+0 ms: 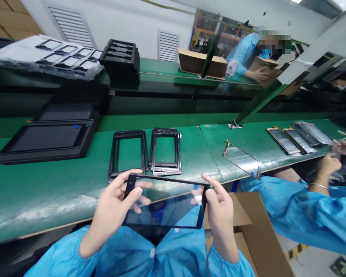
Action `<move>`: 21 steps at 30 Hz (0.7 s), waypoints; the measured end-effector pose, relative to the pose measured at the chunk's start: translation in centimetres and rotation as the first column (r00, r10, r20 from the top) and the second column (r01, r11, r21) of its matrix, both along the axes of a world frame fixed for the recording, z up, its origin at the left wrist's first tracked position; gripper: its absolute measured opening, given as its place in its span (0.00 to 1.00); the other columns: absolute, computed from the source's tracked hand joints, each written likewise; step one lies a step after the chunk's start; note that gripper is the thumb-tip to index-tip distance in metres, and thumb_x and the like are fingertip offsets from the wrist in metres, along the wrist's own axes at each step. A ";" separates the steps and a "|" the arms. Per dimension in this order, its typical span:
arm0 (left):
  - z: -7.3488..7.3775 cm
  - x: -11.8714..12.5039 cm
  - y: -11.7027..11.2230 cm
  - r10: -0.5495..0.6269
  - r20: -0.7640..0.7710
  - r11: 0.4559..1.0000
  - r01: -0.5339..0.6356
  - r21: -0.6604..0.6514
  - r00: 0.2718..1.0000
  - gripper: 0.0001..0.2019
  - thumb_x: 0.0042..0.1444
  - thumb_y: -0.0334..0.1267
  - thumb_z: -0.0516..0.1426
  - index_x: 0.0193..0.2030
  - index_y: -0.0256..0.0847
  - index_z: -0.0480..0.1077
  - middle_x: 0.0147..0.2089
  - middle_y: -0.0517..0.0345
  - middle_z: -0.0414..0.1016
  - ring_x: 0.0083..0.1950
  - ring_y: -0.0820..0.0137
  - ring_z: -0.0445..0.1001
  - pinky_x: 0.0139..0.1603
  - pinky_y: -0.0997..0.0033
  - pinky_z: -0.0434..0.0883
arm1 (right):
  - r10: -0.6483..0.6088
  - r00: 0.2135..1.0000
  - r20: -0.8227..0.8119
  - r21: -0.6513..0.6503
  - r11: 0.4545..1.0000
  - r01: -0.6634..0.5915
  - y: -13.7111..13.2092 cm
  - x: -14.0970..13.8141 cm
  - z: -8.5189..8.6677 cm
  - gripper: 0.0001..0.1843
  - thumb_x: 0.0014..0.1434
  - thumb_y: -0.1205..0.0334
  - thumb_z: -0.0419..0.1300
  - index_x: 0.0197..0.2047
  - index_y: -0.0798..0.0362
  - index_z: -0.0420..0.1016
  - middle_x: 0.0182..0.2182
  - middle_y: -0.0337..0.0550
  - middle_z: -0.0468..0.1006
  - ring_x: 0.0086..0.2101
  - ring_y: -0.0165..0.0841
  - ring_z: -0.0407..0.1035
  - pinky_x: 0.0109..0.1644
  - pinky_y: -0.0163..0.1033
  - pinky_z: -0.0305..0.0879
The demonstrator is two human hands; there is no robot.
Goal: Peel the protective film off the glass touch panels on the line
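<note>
A see-through tablet touch panel [165,202] with a black border is held level in front of my body, beyond the bench edge. My left hand [118,198] grips its left end, thumb on the near face and fingers showing through the glass behind. My right hand [220,202] pinches the right end, with the index finger reaching along the top corner. A small blue tab [195,187] sits near the panel's upper right corner. Just past the panel lie two stacks of tablet frames, a black stack [112,156] and a dark grey stack [179,156].
Black trays with dark screens [46,138] stand at left on the green bench [60,192]. Another glass panel [243,157] lies to the right, near more panels [285,140]. A co-worker's hands [330,163] are at far right. An open cardboard box [256,227] sits below.
</note>
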State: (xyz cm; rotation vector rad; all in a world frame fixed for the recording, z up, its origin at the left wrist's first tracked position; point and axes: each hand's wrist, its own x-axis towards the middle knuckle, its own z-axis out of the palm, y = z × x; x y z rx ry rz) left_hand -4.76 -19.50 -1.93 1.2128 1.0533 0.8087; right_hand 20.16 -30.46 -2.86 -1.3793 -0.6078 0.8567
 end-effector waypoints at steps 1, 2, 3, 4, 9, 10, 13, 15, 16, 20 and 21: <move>0.0 -0.1 0.2 -0.009 -0.031 0.998 0.011 0.065 0.999 0.25 0.67 0.50 0.64 0.64 0.42 0.66 0.52 0.42 0.85 0.34 0.59 0.87 0.24 0.69 0.81 | -0.001 1.000 0.016 -0.001 1.000 0.001 -0.1 -0.1 0.1 0.21 0.65 0.46 0.70 0.53 0.52 0.82 0.29 0.46 0.89 0.27 0.41 0.85 0.35 0.41 0.82; 0.1 -0.1 0.4 -0.004 -0.085 0.986 0.018 0.167 0.996 0.24 0.68 0.48 0.62 0.66 0.43 0.66 0.59 0.40 0.83 0.42 0.56 0.88 0.30 0.65 0.84 | -0.006 0.999 0.035 -0.004 1.000 0.006 -0.2 -0.2 0.3 0.20 0.64 0.48 0.71 0.52 0.52 0.82 0.29 0.46 0.89 0.27 0.41 0.85 0.36 0.41 0.82; 0.4 -0.1 0.7 0.008 -0.164 0.954 0.041 0.297 0.986 0.23 0.70 0.46 0.61 0.68 0.44 0.66 0.66 0.39 0.77 0.52 0.54 0.86 0.41 0.60 0.85 | -0.011 0.998 0.056 -0.007 1.000 0.011 -0.3 -0.4 0.4 0.18 0.63 0.49 0.72 0.50 0.52 0.83 0.29 0.47 0.89 0.26 0.42 0.85 0.35 0.41 0.82; 0.8 -0.1 1.0 0.025 -0.256 0.893 0.094 0.440 0.966 0.24 0.70 0.44 0.61 0.70 0.46 0.66 0.72 0.41 0.72 0.62 0.51 0.81 0.54 0.53 0.83 | -0.010 0.997 0.072 -0.007 1.000 0.011 -0.4 -0.7 0.5 0.17 0.64 0.49 0.71 0.48 0.53 0.83 0.29 0.48 0.89 0.26 0.43 0.85 0.34 0.41 0.82; 3.0 0.5 2.9 -0.044 -0.589 0.448 0.543 0.710 0.807 0.11 0.70 0.39 0.62 0.57 0.49 0.80 0.60 0.58 0.85 0.67 0.57 0.76 0.81 0.42 0.48 | -0.027 0.994 0.104 0.002 1.000 0.027 -0.7 -1.8 0.6 0.16 0.64 0.49 0.71 0.46 0.53 0.83 0.25 0.47 0.87 0.27 0.45 0.86 0.32 0.41 0.83; 3.4 0.6 3.2 -0.076 -0.598 0.411 0.571 0.711 0.798 0.09 0.71 0.38 0.61 0.54 0.48 0.81 0.53 0.61 0.87 0.62 0.60 0.80 0.82 0.46 0.49 | -0.041 0.994 0.098 0.002 0.999 0.042 -0.8 -1.9 0.4 0.16 0.64 0.49 0.72 0.46 0.53 0.83 0.25 0.47 0.88 0.26 0.44 0.85 0.32 0.40 0.83; 4.0 0.8 3.6 -0.128 -0.586 0.386 0.585 0.713 0.800 0.09 0.73 0.37 0.59 0.51 0.45 0.82 0.47 0.62 0.88 0.52 0.66 0.83 0.79 0.53 0.55 | -0.075 0.994 0.074 -0.017 0.997 0.076 -1.1 -1.9 0.0 0.17 0.63 0.50 0.73 0.46 0.54 0.84 0.26 0.48 0.88 0.24 0.42 0.85 0.33 0.40 0.83; 4.3 0.8 3.5 -0.128 -0.584 0.376 0.584 0.720 0.802 0.09 0.73 0.37 0.59 0.51 0.44 0.82 0.47 0.60 0.88 0.51 0.66 0.83 0.77 0.53 0.57 | -0.083 0.995 0.053 -0.025 0.996 0.084 -1.3 -1.8 -0.3 0.17 0.62 0.50 0.73 0.46 0.54 0.84 0.27 0.49 0.89 0.23 0.42 0.84 0.31 0.40 0.83; 4.3 0.8 3.4 -0.119 -0.593 0.371 0.590 0.717 0.796 0.10 0.74 0.37 0.58 0.51 0.43 0.82 0.48 0.59 0.88 0.51 0.64 0.83 0.77 0.51 0.58 | -0.082 0.996 0.045 -0.026 0.996 0.083 -1.3 -1.7 -0.3 0.17 0.62 0.50 0.73 0.46 0.54 0.84 0.27 0.49 0.88 0.23 0.42 0.84 0.30 0.40 0.82; 4.5 1.7 2.4 -0.155 -0.671 0.377 0.671 0.638 0.725 0.14 0.74 0.37 0.55 0.55 0.41 0.82 0.52 0.52 0.88 0.51 0.56 0.85 0.62 0.52 0.74 | 0.010 0.999 0.041 -0.025 1.000 -0.009 -0.7 -2.3 0.0 0.15 0.63 0.50 0.72 0.46 0.53 0.85 0.28 0.47 0.89 0.23 0.41 0.84 0.29 0.39 0.82; 4.5 2.1 2.2 -0.208 -0.678 0.401 0.694 0.598 0.705 0.15 0.74 0.38 0.54 0.58 0.42 0.81 0.53 0.52 0.87 0.50 0.56 0.85 0.56 0.56 0.77 | 0.070 0.996 0.049 -0.020 0.997 -0.069 -0.4 -2.6 0.2 0.15 0.64 0.50 0.72 0.47 0.52 0.85 0.28 0.46 0.89 0.24 0.41 0.84 0.31 0.39 0.83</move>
